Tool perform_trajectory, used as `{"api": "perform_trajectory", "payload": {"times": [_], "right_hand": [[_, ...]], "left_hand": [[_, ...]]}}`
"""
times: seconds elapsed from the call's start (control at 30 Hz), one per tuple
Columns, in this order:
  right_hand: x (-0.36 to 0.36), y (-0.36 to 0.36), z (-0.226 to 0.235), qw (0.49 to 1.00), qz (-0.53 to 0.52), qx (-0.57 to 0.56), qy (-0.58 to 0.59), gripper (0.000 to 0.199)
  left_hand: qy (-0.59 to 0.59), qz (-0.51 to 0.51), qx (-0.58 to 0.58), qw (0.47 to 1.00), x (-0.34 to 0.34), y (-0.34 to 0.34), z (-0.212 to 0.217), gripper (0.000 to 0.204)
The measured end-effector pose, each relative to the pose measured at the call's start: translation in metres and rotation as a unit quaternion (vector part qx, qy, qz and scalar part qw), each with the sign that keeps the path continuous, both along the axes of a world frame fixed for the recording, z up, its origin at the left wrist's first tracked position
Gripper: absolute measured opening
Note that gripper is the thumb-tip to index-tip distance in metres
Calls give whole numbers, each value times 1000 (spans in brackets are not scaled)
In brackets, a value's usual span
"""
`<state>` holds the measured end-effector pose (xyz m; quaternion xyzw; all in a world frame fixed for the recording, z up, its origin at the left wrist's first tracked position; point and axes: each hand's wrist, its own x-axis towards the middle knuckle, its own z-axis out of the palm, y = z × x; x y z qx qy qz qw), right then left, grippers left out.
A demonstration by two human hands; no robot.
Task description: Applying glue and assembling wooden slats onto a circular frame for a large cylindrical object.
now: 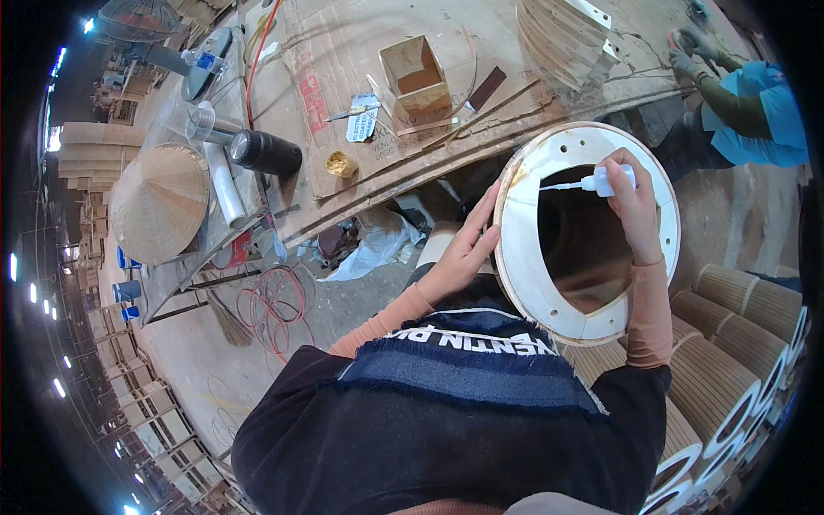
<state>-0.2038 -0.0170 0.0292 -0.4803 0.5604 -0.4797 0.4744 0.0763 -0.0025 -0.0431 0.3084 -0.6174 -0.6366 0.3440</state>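
I see a big white ring (524,257) with a wooden edge, standing up in front of the person's lap. It is an oval with its long way running up and down, and its open middle faces us. Everything else I place from this ring.

My left hand (463,249) lies flat on the ring's left rim, fingers spread and straight, touching the outer edge.

My right hand (633,202) sits at the ring's top right, fingers curled tight around a small white glue bottle (605,181). The bottle lies sideways. Its thin tip points left, across the hole, toward the ring's top left rim. The bottle's fat end hides inside the fingers; only the tip pokes out.
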Motion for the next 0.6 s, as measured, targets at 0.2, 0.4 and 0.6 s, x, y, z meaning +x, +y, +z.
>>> {"api": "perform_trajectory", "payload": {"times": [0.2, 0.4, 0.6], "right_hand": [[1, -1, -2, 1000, 19, -10, 3, 26], [0, -1, -1, 999, -41, 6, 3, 24], [0, 0, 2, 997, -63, -3, -35, 27]], "left_hand": [[4, -2, 6, 1000, 0, 0, -1, 61], [-7, -4, -8, 1000, 1, -1, -1, 61], [-5, 6, -1, 1000, 0, 0, 2, 59]]}}
